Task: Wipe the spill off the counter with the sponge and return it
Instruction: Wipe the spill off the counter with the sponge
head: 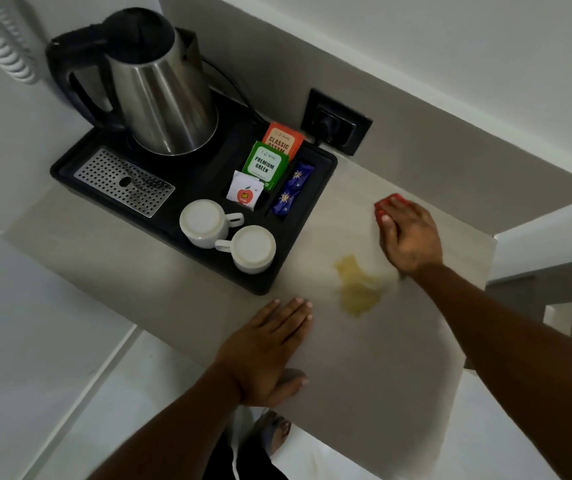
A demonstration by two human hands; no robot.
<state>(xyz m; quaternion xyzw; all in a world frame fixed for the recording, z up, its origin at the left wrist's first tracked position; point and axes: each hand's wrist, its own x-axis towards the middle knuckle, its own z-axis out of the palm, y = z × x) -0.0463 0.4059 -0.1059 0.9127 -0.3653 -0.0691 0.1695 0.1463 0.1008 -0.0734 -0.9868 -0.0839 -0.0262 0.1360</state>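
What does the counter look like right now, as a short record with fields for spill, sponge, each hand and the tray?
spill: yellow patch on the counter, not yet wiped
sponge: red, under the right hand, beyond the spill
right hand: on the sponge
left hand: flat on the counter, empty
tray: black, left of the spill; holds kettle, two cups, sachets

2 cups, 1 kettle, 1 sponge, 1 spill, 2 hands.
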